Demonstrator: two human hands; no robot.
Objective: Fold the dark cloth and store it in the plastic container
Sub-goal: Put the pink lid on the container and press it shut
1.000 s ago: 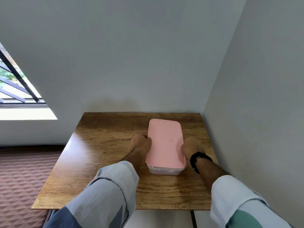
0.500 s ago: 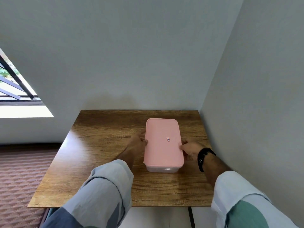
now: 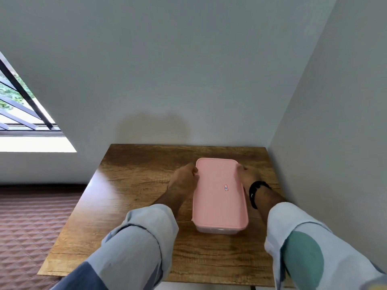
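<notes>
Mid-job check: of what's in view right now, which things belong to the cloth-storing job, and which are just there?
Part of the job:
- clear plastic container closed by its pink rectangular lid
- left hand and right hand, touching the lid's far corners
- dark cloth: not visible

Just there:
- wooden table
- black wristband on the right wrist
- window

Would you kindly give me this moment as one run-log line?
left hand: on pink plastic lid, far-left edge | right hand: far-right edge | clear plastic container: closed, on wooden table | dark cloth: unseen
</notes>
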